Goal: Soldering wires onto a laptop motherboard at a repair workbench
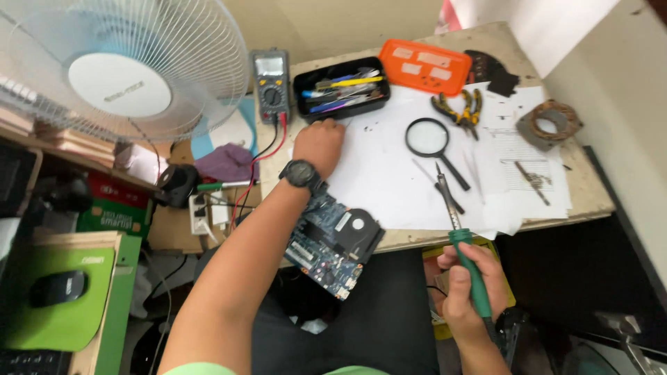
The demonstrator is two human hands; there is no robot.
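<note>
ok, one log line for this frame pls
left hand: at black tool tray | right hand: holds green soldering iron | circuit board: at table edge

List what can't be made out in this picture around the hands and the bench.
- Left hand fingertips: head view, curled against the black tool tray, so a grip can't be confirmed.
- Circuit board: partly covered by the left forearm.
- Soldering iron cord: hidden behind the right hand.
- Multimeter display: too small to read.

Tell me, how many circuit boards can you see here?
1. The blue circuit board lies at the table's front edge, under the left forearm; others may be hidden.
</note>
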